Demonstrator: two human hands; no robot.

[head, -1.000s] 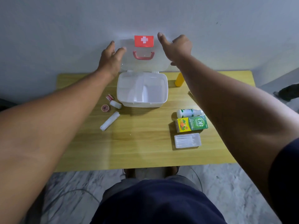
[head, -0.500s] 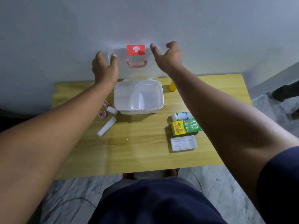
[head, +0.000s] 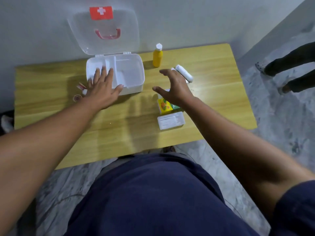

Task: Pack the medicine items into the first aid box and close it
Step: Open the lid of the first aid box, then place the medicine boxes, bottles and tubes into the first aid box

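Both our hands have left the lid [head: 104, 31], which stands open against the wall. Our left hand [head: 102, 89] now lies flat, fingers spread, over the near left corner of the white first aid box [head: 129, 72] on the wooden table [head: 119, 130]. Our right hand [head: 173, 87] has dropped too and hovers, fingers apart and empty, above the green and yellow carton [head: 166, 107]. The clear swab case [head: 171, 120] lies just in front, the yellow bottle [head: 157, 56] beside the box.

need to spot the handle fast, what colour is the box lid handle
Red, on the clear lid; the handle shows in the head view.
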